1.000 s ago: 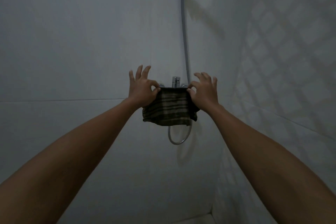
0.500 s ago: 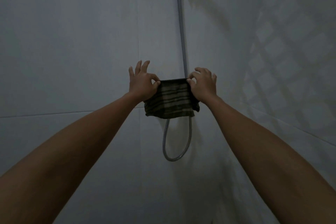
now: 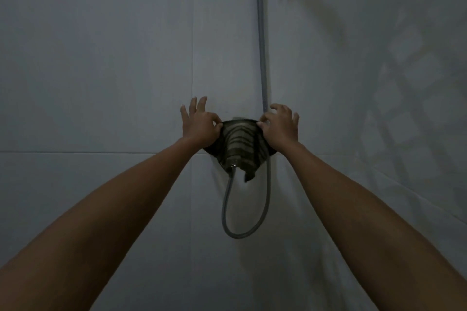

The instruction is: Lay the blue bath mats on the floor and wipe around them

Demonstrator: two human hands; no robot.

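Observation:
A dark striped cloth (image 3: 239, 145) drapes over the shower tap on the wall, which it hides almost fully. My left hand (image 3: 201, 125) pinches the cloth's upper left corner between thumb and forefinger, the other fingers spread. My right hand (image 3: 280, 125) pinches the upper right corner the same way. The cloth bulges forward over the tap, and one corner hangs down at the lower right. No blue bath mat is in view.
A grey shower hose (image 3: 262, 58) runs down the wall corner, loops below the cloth and joins the tap's underside. Pale tiled walls (image 3: 101, 83) meet at the corner; the right wall (image 3: 391, 83) carries a lattice shadow.
The cloth, held flat in front of the tap before, now lies draped over it and bulges. Both hands kept their pinch on the top corners.

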